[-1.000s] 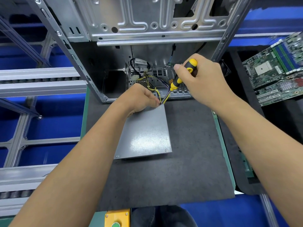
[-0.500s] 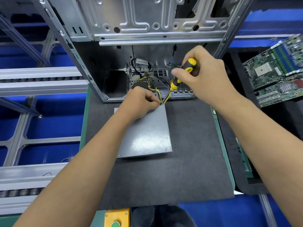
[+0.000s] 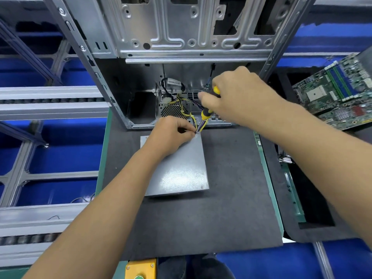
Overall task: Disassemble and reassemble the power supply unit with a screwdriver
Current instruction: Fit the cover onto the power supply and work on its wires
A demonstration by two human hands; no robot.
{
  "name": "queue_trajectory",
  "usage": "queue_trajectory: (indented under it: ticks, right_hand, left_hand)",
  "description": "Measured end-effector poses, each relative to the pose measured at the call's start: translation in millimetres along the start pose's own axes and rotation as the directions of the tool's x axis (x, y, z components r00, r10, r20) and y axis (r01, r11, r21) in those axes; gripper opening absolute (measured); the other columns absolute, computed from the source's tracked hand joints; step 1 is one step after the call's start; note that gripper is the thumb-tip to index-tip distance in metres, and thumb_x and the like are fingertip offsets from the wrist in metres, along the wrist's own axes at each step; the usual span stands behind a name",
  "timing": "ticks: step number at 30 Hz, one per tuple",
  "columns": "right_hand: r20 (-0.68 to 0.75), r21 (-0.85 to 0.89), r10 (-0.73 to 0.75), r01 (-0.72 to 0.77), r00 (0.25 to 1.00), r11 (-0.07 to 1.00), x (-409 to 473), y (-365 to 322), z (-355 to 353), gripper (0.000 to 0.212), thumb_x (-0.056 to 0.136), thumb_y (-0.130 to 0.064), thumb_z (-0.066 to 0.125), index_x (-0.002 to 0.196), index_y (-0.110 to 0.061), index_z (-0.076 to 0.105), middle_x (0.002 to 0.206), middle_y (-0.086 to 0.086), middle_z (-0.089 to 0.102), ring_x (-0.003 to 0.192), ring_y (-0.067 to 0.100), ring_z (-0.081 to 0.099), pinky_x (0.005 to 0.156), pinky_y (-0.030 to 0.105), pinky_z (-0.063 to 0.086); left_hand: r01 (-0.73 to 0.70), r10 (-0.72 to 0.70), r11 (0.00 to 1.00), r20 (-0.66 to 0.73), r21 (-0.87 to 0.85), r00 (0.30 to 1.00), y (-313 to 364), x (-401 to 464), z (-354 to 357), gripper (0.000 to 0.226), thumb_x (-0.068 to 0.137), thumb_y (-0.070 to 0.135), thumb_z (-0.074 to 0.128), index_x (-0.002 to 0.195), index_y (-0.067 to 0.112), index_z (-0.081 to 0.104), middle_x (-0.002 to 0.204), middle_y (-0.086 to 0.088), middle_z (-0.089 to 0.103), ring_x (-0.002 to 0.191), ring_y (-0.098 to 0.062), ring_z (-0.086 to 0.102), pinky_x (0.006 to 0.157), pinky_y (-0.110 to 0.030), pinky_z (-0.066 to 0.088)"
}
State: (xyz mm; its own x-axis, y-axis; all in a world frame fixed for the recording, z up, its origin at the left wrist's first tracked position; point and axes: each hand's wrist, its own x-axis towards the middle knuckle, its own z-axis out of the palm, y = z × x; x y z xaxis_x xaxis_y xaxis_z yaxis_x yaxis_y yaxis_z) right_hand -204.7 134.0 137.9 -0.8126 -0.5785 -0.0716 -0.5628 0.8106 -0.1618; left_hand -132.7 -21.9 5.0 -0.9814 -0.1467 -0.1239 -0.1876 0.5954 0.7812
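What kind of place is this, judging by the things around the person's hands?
Probably an electronics assembly or repair workstation. A bare silver metal computer case stands open on a dark grey anti-static work mat, green circuit boards lie in a tray at the right, and grey roller conveyor rails run along the left.

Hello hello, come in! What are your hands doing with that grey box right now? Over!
Right hand grips screwdriver, tip down at the power supply unit far corner. Left hand pinches beside the tip. Yellow cable bundle crowds that corner.
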Motion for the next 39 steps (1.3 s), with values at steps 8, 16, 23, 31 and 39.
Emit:
queue_trajectory:
  ticks: [8,16,23,31,39]
  right_hand:
    - [0.064,-0.154,-0.190,0.198,0.980,0.968,3,-23,-3,0.020,0.099,-0.037,0.054,0.098,-0.017,0.053,0.101,0.012,0.048,0.104,0.040,0.056,0.076,0.036,0.038]
    - [0.345,-0.180,-0.104,0.174,0.933,0.968,10,-31,-18,0.022,0.097,-0.026,0.053,0.112,-0.012,0.058,0.113,0.005,0.050,0.096,0.025,0.048,0.088,0.039,0.047]
    - [0.260,-0.229,-0.103,0.165,0.960,0.959,12,-30,-11,0.044,0.093,-0.057,0.044,0.107,-0.017,0.057,0.082,0.005,0.036,0.100,0.039,0.056,0.075,0.038,0.043]
    - [0.180,-0.283,-0.151,0.198,0.972,0.939,10,-33,-8,0.040,0.097,-0.049,0.054,0.089,-0.010,0.053,0.072,0.005,0.029,0.087,0.035,0.047,0.073,0.040,0.040]
    - [-0.038,-0.246,-0.106,0.094,0.994,0.965,13,0,-15,0.047,0.103,-0.041,0.042,0.086,-0.002,0.061,0.066,0.010,0.042,0.073,0.034,0.047,0.063,0.034,0.033]
  left_hand:
    - [-0.081,0.115,0.963,-0.116,0.258,0.987,-7,-28,20,0.053,0.075,0.065,0.071,0.116,0.031,0.069,0.119,0.014,0.068,0.115,-0.014,0.056,0.097,-0.035,0.025]
    - [-0.074,0.151,0.946,-0.228,0.317,0.962,-10,-30,31,0.049,0.077,0.071,0.065,0.112,0.037,0.065,0.111,0.017,0.069,0.107,-0.012,0.055,0.090,-0.032,0.025]
    - [-0.075,0.152,0.945,-0.225,0.317,0.962,-11,-29,30,0.050,0.075,0.075,0.062,0.109,0.037,0.064,0.105,0.018,0.068,0.102,-0.010,0.054,0.089,-0.032,0.026]
    - [-0.076,0.151,0.942,-0.208,0.327,0.966,-10,-29,29,0.051,0.077,0.074,0.061,0.112,0.037,0.064,0.109,0.019,0.067,0.103,-0.008,0.052,0.093,-0.031,0.026]
    - [-0.076,0.159,0.950,-0.260,0.303,0.952,-11,-27,31,0.022,0.097,0.048,0.055,0.109,0.037,0.068,0.103,0.020,0.070,0.100,-0.010,0.054,0.094,-0.034,0.028]
